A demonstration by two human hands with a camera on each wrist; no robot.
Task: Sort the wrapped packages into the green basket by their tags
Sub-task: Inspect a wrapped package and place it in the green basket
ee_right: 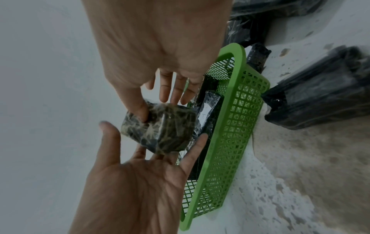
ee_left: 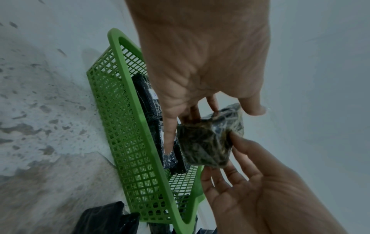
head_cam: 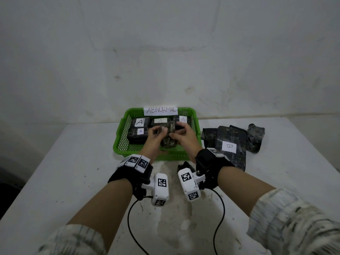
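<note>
A small dark wrapped package [head_cam: 168, 141] [ee_left: 208, 140] [ee_right: 160, 131] hangs over the green basket [head_cam: 119, 144] [ee_left: 128, 98] [ee_right: 236, 114], between both hands. No tag shows on it. My right hand [head_cam: 177, 133] [ee_right: 152, 102] pinches it, thumb pressed on its top face and fingers behind it. My left hand [head_cam: 159, 130] [ee_left: 210, 120] lies against its other side with straight fingers, thumb held a little apart. Several dark packages with white "A" tags [head_cam: 139, 122] lie in the basket's far half.
A paper sign reading "ABNORMAL" [head_cam: 160, 110] is fixed to the basket's far rim. To the basket's right on the white table [head_cam: 73, 162] lies a pile of dark packages, one tagged "B" [head_cam: 229, 146]. A wall stands close behind the table.
</note>
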